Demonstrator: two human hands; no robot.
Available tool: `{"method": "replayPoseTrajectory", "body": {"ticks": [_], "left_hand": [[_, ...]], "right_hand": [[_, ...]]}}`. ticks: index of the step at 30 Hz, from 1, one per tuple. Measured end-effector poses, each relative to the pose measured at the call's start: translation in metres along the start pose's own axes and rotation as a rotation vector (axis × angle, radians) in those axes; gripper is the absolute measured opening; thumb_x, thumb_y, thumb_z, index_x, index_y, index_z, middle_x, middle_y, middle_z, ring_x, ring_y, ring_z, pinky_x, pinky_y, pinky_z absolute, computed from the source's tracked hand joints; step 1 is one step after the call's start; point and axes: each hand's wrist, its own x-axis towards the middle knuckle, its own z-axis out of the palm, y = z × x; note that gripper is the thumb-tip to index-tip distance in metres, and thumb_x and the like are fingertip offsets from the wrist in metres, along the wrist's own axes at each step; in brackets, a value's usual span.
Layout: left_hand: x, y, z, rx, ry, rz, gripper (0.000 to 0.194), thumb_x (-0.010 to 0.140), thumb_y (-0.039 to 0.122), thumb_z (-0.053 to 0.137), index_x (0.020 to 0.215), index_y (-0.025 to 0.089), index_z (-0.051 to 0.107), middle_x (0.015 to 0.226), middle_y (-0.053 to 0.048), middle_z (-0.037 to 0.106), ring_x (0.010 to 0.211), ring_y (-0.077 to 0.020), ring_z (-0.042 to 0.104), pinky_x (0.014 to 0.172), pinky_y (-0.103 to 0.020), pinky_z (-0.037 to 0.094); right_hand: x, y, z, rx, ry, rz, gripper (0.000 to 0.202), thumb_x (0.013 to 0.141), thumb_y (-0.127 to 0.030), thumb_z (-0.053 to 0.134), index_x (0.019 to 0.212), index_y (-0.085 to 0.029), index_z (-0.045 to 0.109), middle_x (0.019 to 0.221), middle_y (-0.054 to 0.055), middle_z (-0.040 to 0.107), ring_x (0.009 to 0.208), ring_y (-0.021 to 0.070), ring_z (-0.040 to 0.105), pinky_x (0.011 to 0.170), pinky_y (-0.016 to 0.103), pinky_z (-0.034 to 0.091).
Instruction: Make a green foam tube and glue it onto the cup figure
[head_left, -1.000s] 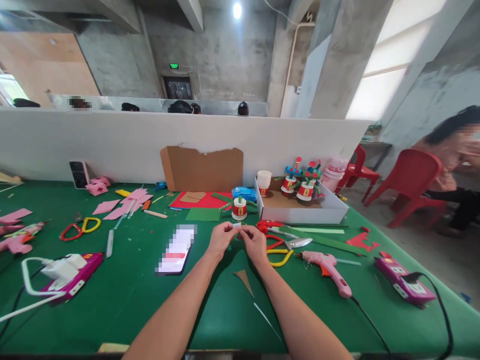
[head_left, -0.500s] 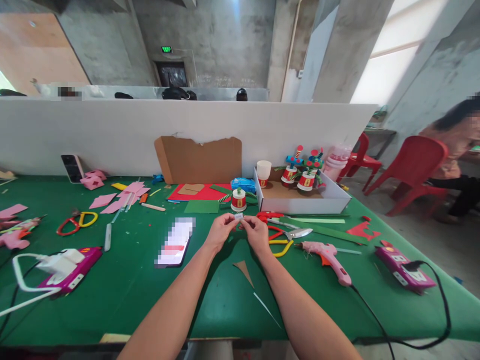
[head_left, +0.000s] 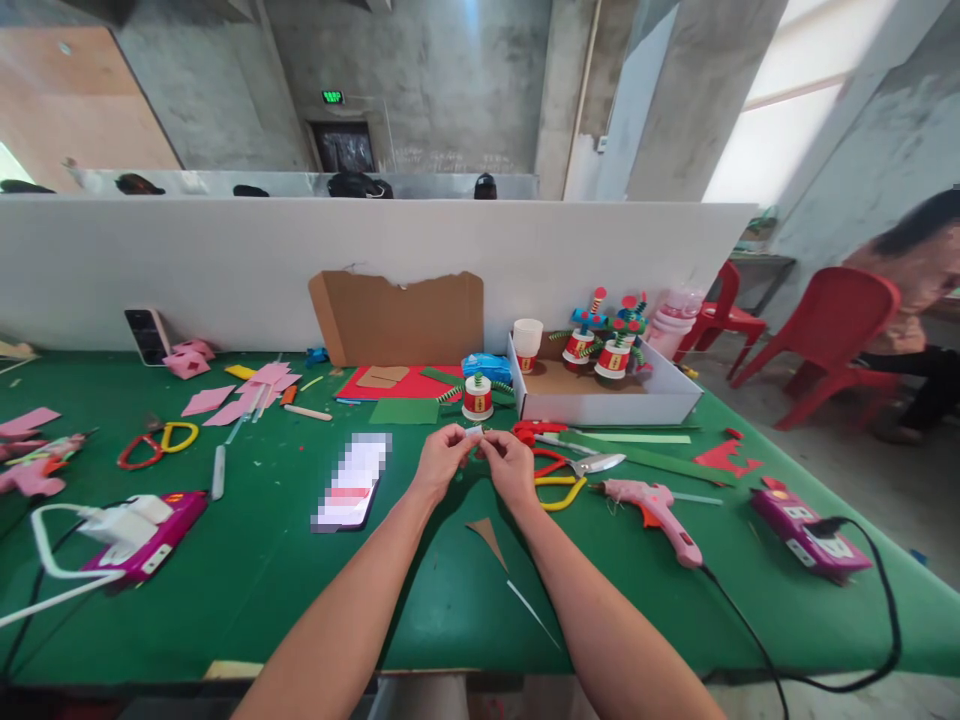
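Hands, left (head_left: 439, 463) and right (head_left: 511, 463): pinched nearly closed, sharing small white piece (head_left: 474, 431)
Cup figure (head_left: 478, 400): upright on desk (head_left: 285, 600), just beyond
Glue gun (head_left: 651, 508): lying to right

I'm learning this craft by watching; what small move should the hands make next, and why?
I'd probably tilt the small white piece a little to look it over: the left hand and right hand both pinch it, partly covering it.

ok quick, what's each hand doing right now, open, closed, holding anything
Left hand: closed, fingers pinching a small white piece.
Right hand: closed, fingers at the same piece, seemingly pinching it too.
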Motion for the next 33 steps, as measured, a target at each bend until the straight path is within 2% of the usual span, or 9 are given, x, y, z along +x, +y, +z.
{"method": "replayPoseTrajectory", "body": {"ticks": [7, 12, 15, 19, 20, 22, 25, 29, 33], "left_hand": [[0.000, 0.003, 0.002, -0.060, -0.052, -0.035, 0.035, 0.057, 0.045, 0.074, 0.063, 0.014, 0.056, 0.053, 0.004, 0.054, 0.047, -0.0069, 0.045, 0.048, -0.021, 0.037], [0.000, 0.005, 0.002, -0.037, 0.011, -0.082, 0.034, 0.057, 0.045, 0.073, 0.068, 0.014, 0.062, 0.057, 0.001, 0.058, 0.049, -0.0088, 0.049, 0.051, -0.023, 0.042], [-0.001, 0.008, 0.000, 0.034, 0.042, -0.033, 0.031, 0.059, 0.044, 0.072, 0.061, 0.015, 0.061, 0.050, 0.003, 0.054, 0.046, -0.0082, 0.046, 0.049, -0.022, 0.038], [-0.001, 0.009, -0.005, 0.105, 0.091, 0.043, 0.039, 0.065, 0.046, 0.068, 0.046, 0.017, 0.049, 0.042, 0.004, 0.046, 0.043, -0.0074, 0.041, 0.048, -0.021, 0.035], [0.000, 0.008, -0.006, 0.098, 0.097, 0.050, 0.036, 0.066, 0.045, 0.068, 0.049, 0.017, 0.052, 0.045, 0.004, 0.049, 0.045, -0.0078, 0.043, 0.049, -0.021, 0.036], [0.002, 0.007, -0.007, 0.060, 0.096, 0.064, 0.026, 0.064, 0.041, 0.069, 0.067, 0.016, 0.064, 0.061, 0.001, 0.059, 0.053, -0.0094, 0.050, 0.052, -0.021, 0.040], [0.004, 0.006, -0.007, 0.016, 0.101, 0.092, 0.037, 0.061, 0.035, 0.071, 0.094, 0.018, 0.066, 0.090, -0.004, 0.066, 0.067, -0.0118, 0.056, 0.058, -0.022, 0.045], [0.005, 0.005, -0.009, 0.014, 0.084, 0.150, 0.037, 0.068, 0.032, 0.065, 0.102, 0.018, 0.064, 0.104, -0.007, 0.064, 0.075, -0.0129, 0.056, 0.065, -0.023, 0.046], [0.004, 0.003, -0.010, 0.060, 0.041, 0.243, 0.037, 0.072, 0.025, 0.060, 0.109, 0.022, 0.063, 0.118, -0.007, 0.057, 0.080, -0.0129, 0.055, 0.071, -0.025, 0.047]], "right_hand": [[0.005, 0.004, -0.003, 0.059, 0.025, 0.096, 0.014, 0.069, -0.033, 0.060, 0.071, -0.020, 0.067, 0.067, 0.002, 0.069, 0.059, 0.0186, 0.064, 0.060, 0.030, 0.051], [0.011, 0.008, -0.008, 0.144, 0.097, 0.146, 0.019, 0.067, -0.037, 0.063, 0.073, -0.019, 0.066, 0.065, 0.002, 0.069, 0.061, 0.0188, 0.065, 0.062, 0.031, 0.052], [0.016, 0.009, -0.014, 0.257, 0.150, 0.201, 0.024, 0.065, -0.041, 0.065, 0.072, -0.018, 0.065, 0.060, 0.001, 0.067, 0.062, 0.0185, 0.065, 0.065, 0.032, 0.052], [0.017, 0.004, -0.016, 0.419, 0.148, 0.215, 0.024, 0.064, -0.040, 0.068, 0.071, -0.017, 0.064, 0.059, -0.001, 0.065, 0.062, 0.0159, 0.063, 0.070, 0.032, 0.052], [0.017, 0.002, -0.016, 0.448, 0.142, 0.210, 0.024, 0.064, -0.040, 0.069, 0.072, -0.017, 0.064, 0.060, -0.001, 0.065, 0.061, 0.0154, 0.063, 0.071, 0.032, 0.052], [0.016, -0.001, -0.015, 0.476, 0.120, 0.197, 0.024, 0.064, -0.038, 0.070, 0.072, -0.017, 0.064, 0.061, -0.001, 0.065, 0.062, 0.0149, 0.062, 0.072, 0.032, 0.051], [0.014, -0.005, -0.013, 0.450, 0.064, 0.174, 0.023, 0.064, -0.037, 0.070, 0.076, -0.018, 0.065, 0.067, 0.000, 0.067, 0.066, 0.0158, 0.064, 0.074, 0.032, 0.052], [0.011, -0.006, -0.013, 0.372, -0.030, 0.118, 0.020, 0.067, -0.034, 0.068, 0.080, -0.019, 0.066, 0.076, 0.001, 0.069, 0.071, 0.0171, 0.065, 0.076, 0.033, 0.051], [0.010, -0.004, -0.013, 0.300, -0.105, 0.064, 0.016, 0.068, -0.031, 0.066, 0.079, -0.020, 0.066, 0.075, 0.001, 0.068, 0.070, 0.0170, 0.064, 0.074, 0.032, 0.051]]}}
